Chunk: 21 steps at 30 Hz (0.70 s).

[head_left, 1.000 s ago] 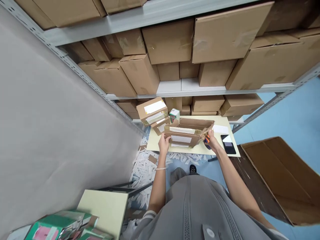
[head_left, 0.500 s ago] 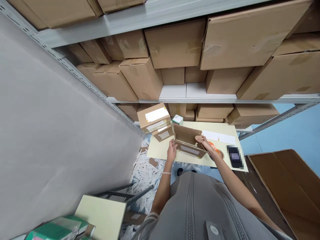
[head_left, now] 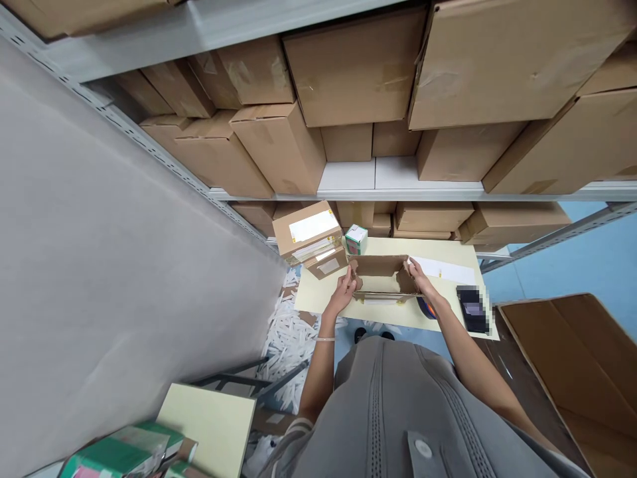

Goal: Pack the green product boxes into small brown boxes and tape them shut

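Metal shelves (head_left: 348, 197) of cartons (head_left: 348, 79) rise behind a pale surface (head_left: 318, 295). Over its near middle is an open cardboard box (head_left: 381, 266), the left hand (head_left: 343, 292) gripping its left end, the right hand (head_left: 422, 281) its right. Just beyond stands a small green-and-white box (head_left: 356, 240); two labelled boxes (head_left: 308, 229) lie left, white paper (head_left: 455, 271) and a phone (head_left: 472, 309) right.

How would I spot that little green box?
Find the pale table by the metal shelving. Near its far edge, beyond the cardboard box in the left hand and right hand, sits the small box, green and white beside brown cartons.
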Each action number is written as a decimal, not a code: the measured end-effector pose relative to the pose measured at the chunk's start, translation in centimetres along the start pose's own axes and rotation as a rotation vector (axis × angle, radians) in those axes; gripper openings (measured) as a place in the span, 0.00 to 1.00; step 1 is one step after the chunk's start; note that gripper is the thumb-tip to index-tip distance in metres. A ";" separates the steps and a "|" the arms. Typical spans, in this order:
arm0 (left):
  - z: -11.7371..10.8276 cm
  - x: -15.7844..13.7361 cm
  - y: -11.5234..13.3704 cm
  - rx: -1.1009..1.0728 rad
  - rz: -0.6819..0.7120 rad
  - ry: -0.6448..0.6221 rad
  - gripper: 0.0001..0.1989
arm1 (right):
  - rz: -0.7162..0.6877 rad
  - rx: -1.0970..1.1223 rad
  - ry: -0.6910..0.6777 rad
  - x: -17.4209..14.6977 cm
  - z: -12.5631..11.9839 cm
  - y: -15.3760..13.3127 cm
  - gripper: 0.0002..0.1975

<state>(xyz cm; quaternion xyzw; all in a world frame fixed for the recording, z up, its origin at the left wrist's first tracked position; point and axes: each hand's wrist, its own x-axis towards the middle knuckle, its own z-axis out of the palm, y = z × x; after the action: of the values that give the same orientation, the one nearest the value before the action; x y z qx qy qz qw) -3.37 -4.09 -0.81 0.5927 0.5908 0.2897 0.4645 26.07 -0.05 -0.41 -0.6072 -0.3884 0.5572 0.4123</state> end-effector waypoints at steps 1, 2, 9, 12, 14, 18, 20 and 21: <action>-0.1 0.0 -0.1 0.002 0.021 -0.004 0.34 | -0.008 0.003 0.012 -0.3 -0.5 0.2 0.44; -0.2 0.1 -0.1 0.004 0.041 -0.015 0.34 | -0.038 0.006 0.017 -0.7 -1.0 0.3 0.45; -0.4 0.3 -0.5 0.021 0.091 -0.133 0.35 | -0.251 -0.161 -0.124 -2.9 -3.3 1.8 0.37; -0.7 0.6 -0.6 0.084 0.101 -0.181 0.36 | -0.198 -0.280 -0.221 -2.6 -3.1 2.2 0.34; -0.9 0.9 -0.7 0.117 0.130 -0.210 0.36 | -0.174 -0.339 -0.267 -2.2 -3.1 2.4 0.34; -1.1 1.1 -0.6 0.138 0.151 -0.223 0.37 | -0.211 -0.400 -0.304 -1.6 -3.2 2.8 0.34; -1.1 0.8 -0.5 0.117 0.123 -0.190 0.36 | -0.255 -0.402 -0.291 -1.6 -3.2 2.9 0.34; -1.1 0.6 -0.4 0.100 0.115 -0.172 0.35 | -0.279 -0.398 -0.275 -1.7 -3.3 2.9 0.33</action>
<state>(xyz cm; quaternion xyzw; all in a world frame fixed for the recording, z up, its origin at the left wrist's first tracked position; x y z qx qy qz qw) -4.43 -3.34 -0.81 0.6707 0.5274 0.2339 0.4661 29.27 -2.92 -2.38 -0.5356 -0.6226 0.4847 0.3011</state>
